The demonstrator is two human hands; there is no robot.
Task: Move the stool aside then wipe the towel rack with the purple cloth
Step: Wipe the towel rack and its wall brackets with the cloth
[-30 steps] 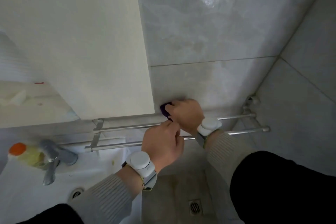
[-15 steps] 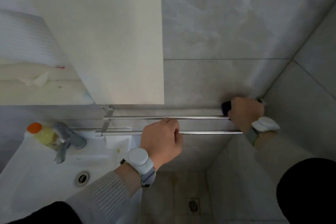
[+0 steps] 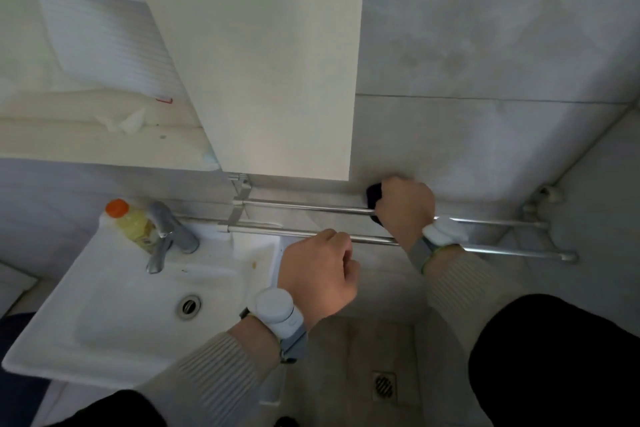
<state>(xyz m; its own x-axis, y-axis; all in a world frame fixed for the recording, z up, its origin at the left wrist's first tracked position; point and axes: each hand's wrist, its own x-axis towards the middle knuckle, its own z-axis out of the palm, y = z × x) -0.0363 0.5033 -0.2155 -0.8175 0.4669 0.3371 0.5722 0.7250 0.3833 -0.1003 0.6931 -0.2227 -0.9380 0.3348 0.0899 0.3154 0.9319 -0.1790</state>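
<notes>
A chrome towel rack [image 3: 304, 207] with two parallel bars runs along the grey tiled wall, from beside the sink to the right corner. My right hand [image 3: 405, 206] is closed over the dark purple cloth [image 3: 374, 193] and presses it onto the rear bar near its middle. Only a small dark edge of the cloth shows at my fingers. My left hand [image 3: 318, 276] grips the front bar left of the right hand. The stool is not in view.
A white sink [image 3: 114, 308] with a chrome tap [image 3: 166, 236] sits at the lower left, an orange-capped bottle [image 3: 133, 224] behind the tap. A pale cabinet [image 3: 270, 62] hangs above the rack's left end. A floor drain [image 3: 383, 385] lies below.
My right hand slid the cloth right along the rear bar, then came back left toward the middle. My left hand stayed gripping the front bar.
</notes>
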